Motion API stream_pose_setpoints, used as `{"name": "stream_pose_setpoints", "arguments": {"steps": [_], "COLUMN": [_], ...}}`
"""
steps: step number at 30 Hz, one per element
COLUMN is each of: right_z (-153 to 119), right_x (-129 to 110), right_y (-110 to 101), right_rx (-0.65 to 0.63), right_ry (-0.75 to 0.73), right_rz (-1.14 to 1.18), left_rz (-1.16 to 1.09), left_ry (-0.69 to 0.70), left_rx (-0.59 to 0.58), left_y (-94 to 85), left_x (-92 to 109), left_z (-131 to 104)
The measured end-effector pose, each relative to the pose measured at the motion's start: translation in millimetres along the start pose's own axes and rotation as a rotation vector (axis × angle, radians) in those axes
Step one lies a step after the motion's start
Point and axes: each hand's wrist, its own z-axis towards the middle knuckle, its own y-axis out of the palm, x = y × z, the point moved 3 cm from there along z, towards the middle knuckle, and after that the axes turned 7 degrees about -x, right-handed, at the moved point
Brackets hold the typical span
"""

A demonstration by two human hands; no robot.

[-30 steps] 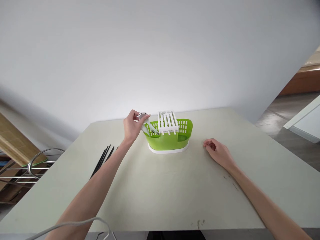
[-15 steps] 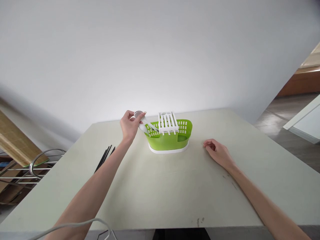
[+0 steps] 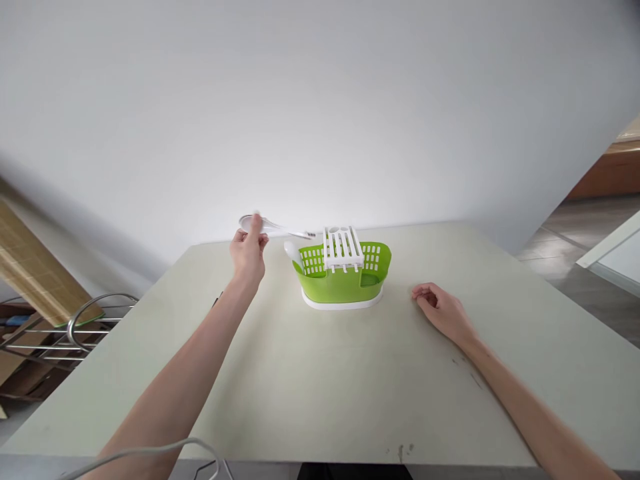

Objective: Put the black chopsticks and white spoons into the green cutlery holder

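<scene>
With my left hand [image 3: 247,259] I have a spoon [image 3: 245,223] pinched by its bowl, its handle reaching toward the green basket [image 3: 343,289] near the tabletop's [image 3: 340,387] back edge. One white spoon [image 3: 292,251] leans inside the basket's left end; the held one is outside it. My right hand [image 3: 441,312] rests loosely curled, apparently holding nothing. The spoon handle's dark markings are too small to read.

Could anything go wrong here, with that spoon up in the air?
The left hand grips the white spoon near its bowl, so the long handle might swing and clip the slotted white rack. The other white spoon leans out over the rim of the green basket, so a bump could tip it out.
</scene>
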Motion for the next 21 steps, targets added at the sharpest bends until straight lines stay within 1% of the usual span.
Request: {"name": "stream_pose_setpoints", "arguments": {"steps": [2, 4, 7, 9, 11, 13, 15, 18, 21], "right_z": [0, 0, 0, 1, 1, 0, 0, 0, -1], "right_x": [0, 0, 2, 3, 4, 4, 4, 4, 5], "right_y": [0, 0, 0, 1, 1, 1, 1, 0, -1], "right_rx": [0.008, 0.018, 0.018, 0.018, 0.021, 0.026, 0.028, 0.032, 0.025], "right_ry": [0.004, 0.008, 0.006, -0.002, -0.009, -0.010, -0.008, -0.007, -0.013], "right_rz": [-0.005, -0.008, -0.010, -0.008, -0.003, -0.002, -0.005, -0.006, -0.011], "left_rz": [-0.155, -0.233, -0.199, -0.086, 0.080, 0.291, 0.522, 0.828, 1.005], "left_ry": [-0.064, -0.075, -0.057, -0.078, -0.106, -0.173, -0.264, -0.368, -0.418], "left_rx": [0.047, 0.050, -0.047, -0.136, -0.239, -0.320, -0.387, -0.510, -0.646], "left_y": [-7.2, -17.4, -42.0, -64.1, -87.1, -108.1, -124.9, -140.0, -146.5], "left_x": [11, 23, 38, 42, 43, 41, 36, 27, 16], "left_z": [6, 11, 17, 18, 18, 15, 10, 1, -8]}}
